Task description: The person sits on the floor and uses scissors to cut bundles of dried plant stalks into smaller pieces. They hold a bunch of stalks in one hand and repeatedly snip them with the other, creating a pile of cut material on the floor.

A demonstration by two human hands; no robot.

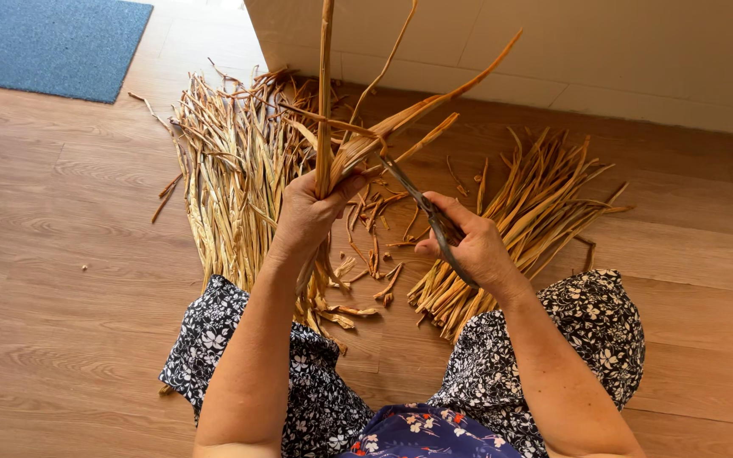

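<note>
Wood-plank floor (61, 254) fills most of the view; blue mat (53, 42) at top left, pale tiled wall base (604, 59) along the top right. Person sits w/ knees apart in a dark floral garment (595, 339), seen from above.

Big loose pile of dried reed leaves (226, 178) fans out on the floor left of centre. A smaller, neater bundle of cut strips (528, 212) lies right of centre, by the right knee. Btwn the two: scattered short offcuts (375, 246).

Left hand (307, 212) is clenched round a small bunch of dried leaves (332, 127), held upright above the floor, tips splaying up and right past the frame top. Right hand (468, 246) is wrapped round the handles of scissors (417, 199); blades point up-left and meet the bunch just above the left thumb. Can't tell if the blades are apart or closed on a leaf.

Handling, judged: leaves look v. light, dry, stiff-ish but brittle, prob. prone to splitting lengthwise and shedding bits. Surface looks matt, not slippery. Best gripped low, near the thicker base, where the left hand has them; thin tips would flop or snap.

Containers: none in view. Everything lies loose on the floor, sorted only by pile.
</note>
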